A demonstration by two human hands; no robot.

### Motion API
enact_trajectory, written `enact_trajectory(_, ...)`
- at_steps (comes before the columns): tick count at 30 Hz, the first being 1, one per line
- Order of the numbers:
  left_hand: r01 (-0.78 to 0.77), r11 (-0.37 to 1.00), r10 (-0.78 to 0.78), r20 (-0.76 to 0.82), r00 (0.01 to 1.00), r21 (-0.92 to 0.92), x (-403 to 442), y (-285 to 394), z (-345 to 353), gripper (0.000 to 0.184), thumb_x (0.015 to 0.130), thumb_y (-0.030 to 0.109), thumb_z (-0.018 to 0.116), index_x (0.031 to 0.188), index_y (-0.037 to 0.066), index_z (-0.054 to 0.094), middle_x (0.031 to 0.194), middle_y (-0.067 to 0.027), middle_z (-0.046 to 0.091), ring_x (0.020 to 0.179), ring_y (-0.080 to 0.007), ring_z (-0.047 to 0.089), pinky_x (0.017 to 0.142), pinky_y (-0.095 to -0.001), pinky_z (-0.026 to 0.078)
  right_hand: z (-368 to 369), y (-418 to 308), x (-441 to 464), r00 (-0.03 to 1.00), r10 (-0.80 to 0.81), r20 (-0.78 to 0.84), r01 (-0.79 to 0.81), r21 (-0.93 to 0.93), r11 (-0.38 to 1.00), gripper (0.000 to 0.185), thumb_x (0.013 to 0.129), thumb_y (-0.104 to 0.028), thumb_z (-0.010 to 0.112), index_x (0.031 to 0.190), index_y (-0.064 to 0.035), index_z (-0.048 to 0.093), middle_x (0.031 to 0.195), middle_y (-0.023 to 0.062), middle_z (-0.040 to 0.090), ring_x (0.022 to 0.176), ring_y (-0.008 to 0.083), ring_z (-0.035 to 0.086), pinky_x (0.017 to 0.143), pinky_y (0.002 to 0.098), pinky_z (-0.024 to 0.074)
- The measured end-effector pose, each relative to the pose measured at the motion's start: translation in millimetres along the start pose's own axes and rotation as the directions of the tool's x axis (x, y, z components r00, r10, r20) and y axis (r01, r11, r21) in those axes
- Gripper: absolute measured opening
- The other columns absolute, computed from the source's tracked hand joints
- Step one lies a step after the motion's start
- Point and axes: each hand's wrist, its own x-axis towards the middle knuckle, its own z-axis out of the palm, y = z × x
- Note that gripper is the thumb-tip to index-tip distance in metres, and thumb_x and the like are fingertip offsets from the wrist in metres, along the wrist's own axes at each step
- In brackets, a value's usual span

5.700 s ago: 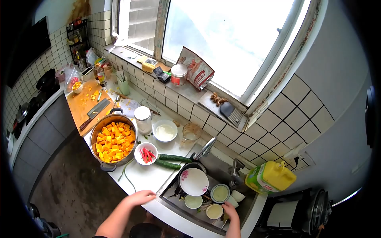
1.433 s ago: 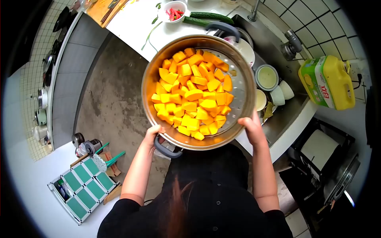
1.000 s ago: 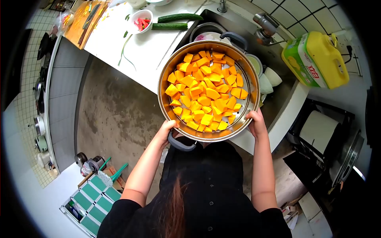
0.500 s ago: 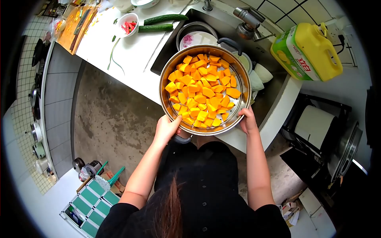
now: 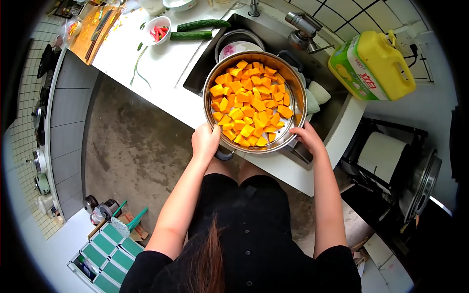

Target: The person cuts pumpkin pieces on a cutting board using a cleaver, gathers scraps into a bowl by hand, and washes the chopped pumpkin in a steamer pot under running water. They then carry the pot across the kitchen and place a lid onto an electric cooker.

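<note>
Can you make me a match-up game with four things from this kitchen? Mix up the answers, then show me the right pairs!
Things:
1. Metal pot
2. Red peppers
3. Cucumbers
4. Jug

Clues:
A. Yellow, with a green label
B. Inside a white bowl
C. Held by the left hand and right hand, with orange chunks in it
D. Dark green, lying beside each other on the counter

Right pairs: 1-C, 2-B, 3-D, 4-A
</note>
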Motion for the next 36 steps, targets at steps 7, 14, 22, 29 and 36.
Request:
enact_trajectory(7,0.024,0.999,-0.023,0.027,0.999,-0.038,-1,0,0,0.035,0.079,0.027,0.052,0.072,-0.007,0.057,0.069,-0.0258,0.057,0.071,-0.0407,0.059,0.062,-0.0447,0.046,-42,-104,31,0.772,-0.558,-0.304,0.186,-0.731,0.657,0.044,0.086,-0.02,0.046,0.129,-0.0096,0.042,0.063,0.0179,0.061,0.057,0.0262,0.063,0.057,0.0383,0.0493)
enact_trajectory(14,0.026,0.996,-0.023,0.041,0.999,-0.086,-2,2,-3,0.033,0.079,0.026,0.051,0.076,-0.006,0.059,0.073,-0.0261,0.058,0.073,-0.0408,0.059,0.064,-0.0444,0.047,-47,-188,83,0.82,-0.474,-0.32,-0.179,-0.931,0.318,0.067,0.08,-0.002,0.037,0.142,-0.0207,0.021,0.091,0.0194,0.064,0.068,0.0335,0.064,0.067,0.0437,0.0507)
enact_trajectory(22,0.018,0.995,-0.015,0.03,0.999,-0.097,-5,7,-6,0.033,0.079,0.025,0.05,0.078,-0.006,0.06,0.074,-0.0264,0.059,0.074,-0.0416,0.06,0.065,-0.0451,0.047,-52,-185,94,0.827,-0.473,-0.304,-0.179,-0.94,0.29,0.051,0.079,-0.002,0.037,0.13,-0.0097,0.037,0.091,0.0199,0.064,0.063,0.0327,0.064,0.062,0.0428,0.05)
enact_trajectory(29,0.002,0.992,0.0,0.016,1.0,-0.123,-4,4,-4,0.033,0.079,0.025,0.05,0.078,-0.007,0.059,0.072,-0.027,0.059,0.073,-0.042,0.059,0.065,-0.0451,0.048,-38,-179,93,0.711,-0.66,-0.24,0.105,-0.893,0.438,0.035,0.083,-0.007,0.039,0.115,-0.0017,0.052,0.087,0.0191,0.064,0.072,0.0255,0.065,0.068,0.0372,0.0508)
enact_trajectory(36,-0.013,0.995,0.014,0.009,1.0,-0.102,-3,2,-2,0.032,0.079,0.025,0.05,0.077,-0.006,0.059,0.072,-0.0268,0.059,0.073,-0.0418,0.06,0.066,-0.045,0.048,9,-153,75,0.717,-0.623,-0.312,0.669,0.054,0.742,0.031,0.093,-0.018,0.04,0.107,0.0026,0.057,0.097,0.0107,0.063,0.089,0.0186,0.061,0.079,0.0302,0.0475)
